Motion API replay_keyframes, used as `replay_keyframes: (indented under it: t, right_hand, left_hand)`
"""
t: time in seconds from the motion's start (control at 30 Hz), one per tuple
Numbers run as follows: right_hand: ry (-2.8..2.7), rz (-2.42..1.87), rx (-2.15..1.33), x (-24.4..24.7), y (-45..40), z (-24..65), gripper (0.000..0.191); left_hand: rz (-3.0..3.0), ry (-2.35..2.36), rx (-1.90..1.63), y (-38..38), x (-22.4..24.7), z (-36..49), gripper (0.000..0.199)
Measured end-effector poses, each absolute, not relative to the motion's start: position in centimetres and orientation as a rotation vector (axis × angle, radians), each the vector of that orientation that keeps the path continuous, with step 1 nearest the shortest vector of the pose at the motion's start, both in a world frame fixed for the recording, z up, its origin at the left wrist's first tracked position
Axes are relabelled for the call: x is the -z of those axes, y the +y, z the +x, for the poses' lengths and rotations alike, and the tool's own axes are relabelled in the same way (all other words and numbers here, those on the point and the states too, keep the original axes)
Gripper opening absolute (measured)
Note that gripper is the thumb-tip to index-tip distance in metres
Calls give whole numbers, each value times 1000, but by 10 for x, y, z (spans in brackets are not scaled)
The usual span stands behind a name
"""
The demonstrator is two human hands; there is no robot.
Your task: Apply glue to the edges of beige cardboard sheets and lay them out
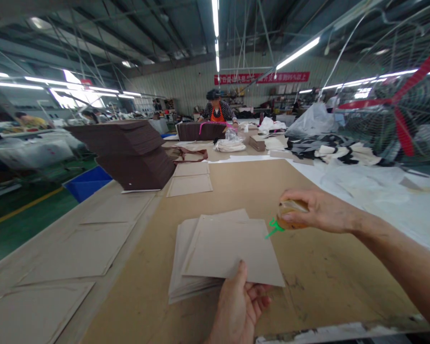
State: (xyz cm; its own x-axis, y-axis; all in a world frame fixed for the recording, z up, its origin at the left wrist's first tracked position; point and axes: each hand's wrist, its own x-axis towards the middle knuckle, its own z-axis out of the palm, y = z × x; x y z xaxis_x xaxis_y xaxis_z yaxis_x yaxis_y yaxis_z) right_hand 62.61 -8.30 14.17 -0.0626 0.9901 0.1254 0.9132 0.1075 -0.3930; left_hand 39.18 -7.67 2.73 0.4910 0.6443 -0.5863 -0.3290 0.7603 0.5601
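Note:
My left hand (238, 301) grips the near edge of a grey cardboard sheet (232, 248), thumb on top and fingers underneath. That sheet lies askew over a small stack of similar sheets (181, 272) on the brown table covering. My right hand (303, 210) is wrapped round a squeeze bottle (292, 208) with amber contents and a green nozzle (274, 228). The bottle is tilted, its nozzle pointing down and left at the sheet's right edge. Whether the tip touches the sheet, I cannot tell.
Several cardboard sheets (93, 248) lie along the left; two more (189, 184) sit ahead. A tall dark brown stack (136, 153) rises at the left. White material (387, 196) and a caged red fan (397, 102) are on the right. A co-worker (218, 112) stands across the table.

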Motion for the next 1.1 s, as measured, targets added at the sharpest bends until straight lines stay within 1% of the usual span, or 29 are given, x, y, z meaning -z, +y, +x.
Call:
replay_keyframes:
  t: [0.07,0.1,0.27,0.43,0.53,0.73,0.87,0.93,1.0,1.1]
  right_hand:
    - [-2063,-1817,-372,-145,-88,624,37]
    - [-2062,-1816,-357,-145,-88,624,37]
    - [-1967,-1903,-100,-133,-70,625,34]
    - [-1938,-1917,-10,-127,-59,625,35]
    - [-1957,-1924,-61,-130,-61,629,34]
    - [-1953,-1907,-183,-136,-81,630,40]
    - [-2020,-1758,-465,-141,-112,612,33]
    - [-2048,-1689,-550,-143,-123,605,29]
    - [-2040,-1686,-518,-142,-128,602,28]
    - [-1985,-1741,-346,-141,-127,601,28]
  left_hand:
    - [402,866,-619,-76,-26,392,31]
    - [405,858,-623,-76,-26,392,31]
    - [415,876,-629,-76,-26,391,29]
    - [414,843,-631,-77,-27,391,28]
    - [421,846,-640,-76,-27,391,28]
    - [417,875,-631,-76,-26,391,30]
    - [408,824,-644,-78,-22,390,31]
    - [409,807,-647,-79,-20,389,32]
    - [410,803,-654,-79,-20,389,32]
    - [408,805,-653,-79,-22,389,30]
